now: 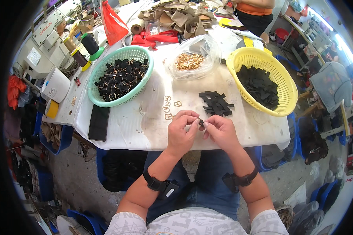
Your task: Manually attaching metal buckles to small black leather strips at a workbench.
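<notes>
My left hand point(181, 131) and my right hand point(220, 130) meet over the white table's point(247, 129) front edge, both pinching one small black strap piece point(201, 123) between thumb and fingertips. Just beyond the hands lie several loose gold buckles point(169, 107) and a small pile of black strap pieces point(215, 103). A green basket point(106, 102) at the left holds black pieces fitted with gold buckles. On the right, a yellow basket point(282, 102) holds plain black pieces. A clear plastic bag of gold buckles point(189, 61) sits between the baskets.
A black phone point(98, 122) lies near the table's left front edge. A sewing machine point(47, 33), thread spools and a white cup point(56, 85) stand at the far left. Tan straps point(180, 17) and red fabric point(155, 39) lie at the back, where another person point(254, 11) stands.
</notes>
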{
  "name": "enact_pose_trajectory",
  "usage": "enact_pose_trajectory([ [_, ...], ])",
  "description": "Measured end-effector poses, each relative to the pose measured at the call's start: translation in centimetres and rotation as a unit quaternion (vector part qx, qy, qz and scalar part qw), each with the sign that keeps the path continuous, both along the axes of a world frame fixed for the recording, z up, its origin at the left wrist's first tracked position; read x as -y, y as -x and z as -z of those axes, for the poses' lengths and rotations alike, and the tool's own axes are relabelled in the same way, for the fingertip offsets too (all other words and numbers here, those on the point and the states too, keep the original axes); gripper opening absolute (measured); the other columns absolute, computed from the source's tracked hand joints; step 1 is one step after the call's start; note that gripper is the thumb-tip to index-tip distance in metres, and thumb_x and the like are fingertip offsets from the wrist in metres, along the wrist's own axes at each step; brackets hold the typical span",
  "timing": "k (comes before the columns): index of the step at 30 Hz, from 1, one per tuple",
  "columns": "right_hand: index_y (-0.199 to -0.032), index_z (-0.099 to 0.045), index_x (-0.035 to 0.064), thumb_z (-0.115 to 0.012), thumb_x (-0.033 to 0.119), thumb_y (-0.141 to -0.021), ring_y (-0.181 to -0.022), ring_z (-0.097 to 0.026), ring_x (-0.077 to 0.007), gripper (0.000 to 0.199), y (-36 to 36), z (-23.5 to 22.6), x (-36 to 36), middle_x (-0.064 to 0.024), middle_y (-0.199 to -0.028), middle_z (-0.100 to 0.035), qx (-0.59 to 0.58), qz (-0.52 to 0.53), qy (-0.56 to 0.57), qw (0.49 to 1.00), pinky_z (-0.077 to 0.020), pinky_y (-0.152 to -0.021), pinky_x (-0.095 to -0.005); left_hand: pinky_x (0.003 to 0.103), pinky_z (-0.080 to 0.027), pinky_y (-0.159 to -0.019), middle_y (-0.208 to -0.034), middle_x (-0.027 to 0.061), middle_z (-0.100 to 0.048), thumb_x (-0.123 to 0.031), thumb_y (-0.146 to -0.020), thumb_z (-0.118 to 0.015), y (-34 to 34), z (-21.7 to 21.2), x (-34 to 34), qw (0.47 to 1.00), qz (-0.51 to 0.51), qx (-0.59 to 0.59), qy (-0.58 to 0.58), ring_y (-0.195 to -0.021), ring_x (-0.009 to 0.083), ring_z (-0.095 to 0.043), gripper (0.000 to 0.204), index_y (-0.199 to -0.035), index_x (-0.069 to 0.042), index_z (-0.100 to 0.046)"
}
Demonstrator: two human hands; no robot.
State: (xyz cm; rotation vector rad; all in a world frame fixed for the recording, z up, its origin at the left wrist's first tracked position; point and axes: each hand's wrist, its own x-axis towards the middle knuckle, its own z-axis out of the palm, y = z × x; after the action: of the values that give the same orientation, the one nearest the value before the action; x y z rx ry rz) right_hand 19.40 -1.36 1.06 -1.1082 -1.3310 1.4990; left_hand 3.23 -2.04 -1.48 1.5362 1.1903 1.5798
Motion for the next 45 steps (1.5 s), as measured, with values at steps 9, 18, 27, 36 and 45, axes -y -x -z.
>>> enact_pose_trajectory([
  [9,-0.098,-0.061,-0.0052,-0.056,0.002,-0.093,-0.069,-0.066,-0.0122,0.01,-0.2,-0.2,-0.3,-0.0097,-0.084,-0.068,-0.049,0.013,0.011,0.999,-0.0529,-0.059,-0.0243,0.024,-0.057,-0.07,-0.115,0.0145,-0.062,-0.001,-0.092,-0.062,0.1,-0.5,-1.0,0.976,0.093,0.153,0.126,-0.089,0.0132,-0.066,0.005,-0.089,0.004,-0.064],
  [18,-0.1,-0.063,-0.004,-0.061,0.005,-0.092,-0.066,-0.067,-0.0134,0.012,0.0,0.3,-0.7,-0.0114,-0.083,-0.07,-0.065,0.004,-0.001,0.998,-0.0478,-0.051,-0.0216,0.025,-0.058,-0.069,-0.109,0.0122,-0.065,0.0,-0.092,-0.061,0.5,-0.5,-0.8,0.976,0.123,0.12,0.133,-0.086,0.0135,-0.067,0.014,-0.105,0.005,-0.064],
  [27,-0.102,-0.064,-0.0028,-0.061,0.004,-0.091,-0.059,-0.067,-0.0139,0.013,-1.4,0.7,-1.2,-0.0102,-0.078,-0.07,-0.09,-0.005,0.032,0.995,-0.0437,-0.046,-0.0197,0.023,-0.053,-0.066,-0.093,0.0082,-0.07,-0.006,-0.096,-0.06,1.6,-0.9,-1.3,0.937,0.21,0.174,0.219,-0.08,0.0108,-0.066,0.019,-0.11,0.005,-0.065],
  [36,-0.107,-0.066,0.001,-0.066,-0.001,-0.084,-0.073,-0.065,-0.0111,0.023,-1.0,1.1,-0.3,-0.007,-0.09,-0.069,0.086,0.004,-0.2,0.976,-0.0495,-0.058,-0.0226,0.021,-0.05,-0.061,-0.086,0.0078,-0.07,0.001,-0.089,-0.063,0.9,-0.7,-0.9,0.955,0.133,0.151,0.216,-0.07,0.0097,-0.064,0.009,-0.096,0.004,-0.068],
  [45,-0.105,-0.066,0.0015,-0.069,-0.001,-0.082,-0.07,-0.061,-0.0091,0.024,-1.2,1.6,0.0,-0.0047,-0.089,-0.067,0.076,0.009,-0.209,0.975,-0.0483,-0.059,-0.0226,0.022,-0.049,-0.062,-0.086,0.0083,-0.07,-0.001,-0.092,-0.059,1.1,-0.9,-0.7,0.954,0.154,0.143,0.212,-0.07,0.0107,-0.065,0.011,-0.096,0.004,-0.068],
])
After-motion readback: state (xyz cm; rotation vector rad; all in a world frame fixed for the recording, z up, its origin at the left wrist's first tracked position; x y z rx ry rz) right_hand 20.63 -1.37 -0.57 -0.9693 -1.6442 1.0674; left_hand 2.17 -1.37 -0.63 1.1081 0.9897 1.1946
